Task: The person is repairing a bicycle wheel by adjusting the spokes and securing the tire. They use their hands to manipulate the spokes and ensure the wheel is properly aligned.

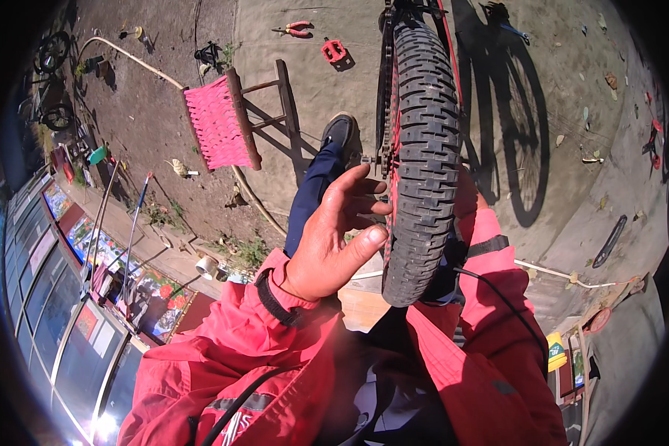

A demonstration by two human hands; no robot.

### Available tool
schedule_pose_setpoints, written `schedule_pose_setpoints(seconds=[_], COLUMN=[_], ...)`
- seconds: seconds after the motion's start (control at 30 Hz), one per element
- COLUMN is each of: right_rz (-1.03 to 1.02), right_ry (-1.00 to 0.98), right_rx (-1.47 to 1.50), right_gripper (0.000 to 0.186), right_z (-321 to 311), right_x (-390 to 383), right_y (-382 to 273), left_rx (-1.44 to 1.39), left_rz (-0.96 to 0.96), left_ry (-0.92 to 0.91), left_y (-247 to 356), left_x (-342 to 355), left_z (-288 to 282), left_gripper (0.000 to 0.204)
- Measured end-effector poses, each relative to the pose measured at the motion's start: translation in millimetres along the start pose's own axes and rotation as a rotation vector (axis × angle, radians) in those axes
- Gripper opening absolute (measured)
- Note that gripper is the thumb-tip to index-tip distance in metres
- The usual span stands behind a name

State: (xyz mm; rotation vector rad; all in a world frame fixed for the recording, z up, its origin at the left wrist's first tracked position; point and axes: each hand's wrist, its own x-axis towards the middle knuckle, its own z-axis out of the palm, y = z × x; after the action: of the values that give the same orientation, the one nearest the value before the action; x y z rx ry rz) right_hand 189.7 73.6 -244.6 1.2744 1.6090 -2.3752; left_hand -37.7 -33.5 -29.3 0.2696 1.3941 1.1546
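Nearest, above the red sleeves (223, 357), the left hand (331, 245) was held at the left flank of the bicycle wheel (427, 111). Its fingers were spread and loosely bent, the thumb was set well apart from them, and nothing was seen to be gripped; whether the wheel was touched by the fingertips could not be told. The right hand (468, 196) was largely hidden beyond the tyre (420, 223), on the wheel's right side — only a patch of skin was shown, so the state of its fingers could not be told.

The wheel was thus flanked by both hands, the tyre being seen edge-on with its long axis directed outward from the body. From the left fingers, it was placed immediately to the right. The axle end (369, 160) was found just beside the left fingertips — nearer to them than to the visible part of the right hand. Farther out, the chain (386, 82) was carried along the wheel's left side.

Beyond, a dark shoe (340, 134) and a pink-webbed stool (217, 123) were seen to the left; farthest, a red pedal (334, 50) and red-handled pliers (297, 30) were laid on the ground.
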Motion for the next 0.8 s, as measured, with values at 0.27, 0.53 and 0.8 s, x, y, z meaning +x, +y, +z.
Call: schedule_pose_setpoints(seconds=[0.27,0.53,0.8], right_rz=[0.055,0.103,0.145], right_ry=[0.155,0.250,0.272], right_rx=[0.123,0.132,0.120], right_gripper=[0.094,0.095,0.096], right_z=[-21.6,-26.2,-12.9], right_x=[-32.2,-65.8,-80.5], right_y=[-17.9,-17.5,-11.4], left_rx=[0.058,0.192,0.573], left_rz=[-0.098,-0.118,-0.251], left_ry=[0.172,0.245,0.519], left_y=[-27.1,-67.0,-118.6], left_x=[1.8,0.5,16.2], left_z=[-45.3,-89.8,-180.8], left_gripper=[0.068,0.067,0.065])
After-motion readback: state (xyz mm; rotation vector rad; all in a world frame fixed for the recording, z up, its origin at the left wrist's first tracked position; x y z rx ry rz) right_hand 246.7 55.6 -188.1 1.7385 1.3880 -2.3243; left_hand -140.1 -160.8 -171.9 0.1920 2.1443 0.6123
